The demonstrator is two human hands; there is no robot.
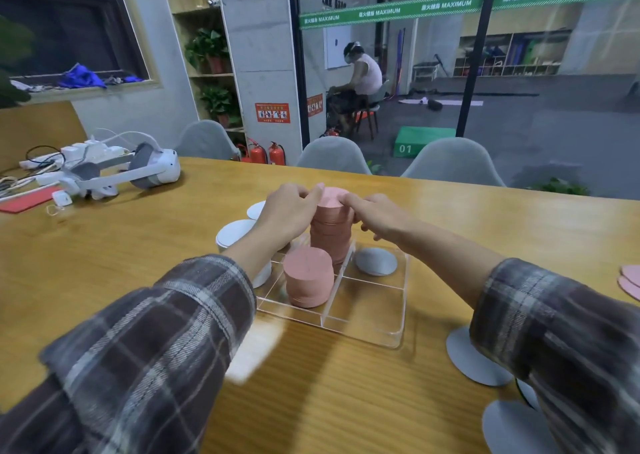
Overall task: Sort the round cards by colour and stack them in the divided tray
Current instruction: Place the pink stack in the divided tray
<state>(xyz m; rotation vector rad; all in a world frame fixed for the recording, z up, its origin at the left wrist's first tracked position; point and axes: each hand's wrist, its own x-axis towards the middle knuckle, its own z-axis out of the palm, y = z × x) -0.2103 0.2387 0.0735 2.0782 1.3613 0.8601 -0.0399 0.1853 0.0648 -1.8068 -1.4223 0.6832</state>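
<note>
Your left hand (pixel 291 211) curls round the top of the tall pink stack (pixel 330 239), your right hand (pixel 377 218) presses its edge straight-fingered, likely squaring it so it stands steady in the tray (pixel 398 336).

The fingers of the left hand (pixel 289 211) and right hand (pixel 377 216) meet from either side at the top of the tall stack (pixel 330 235), which stands in a far compartment of the tray (pixel 367 329). Just nearer than the fingers, a lower stack (pixel 308 277) stands in the next compartment. A thin pile (pixel 375 261) lies below the right fingers, and side stacks (pixel 235 233) stand left of the left fingers. Loose cards (pixel 471 360) lie on the table (pixel 138 263) well to the near right, and a headset (pixel 152 169) far to the left.
</note>
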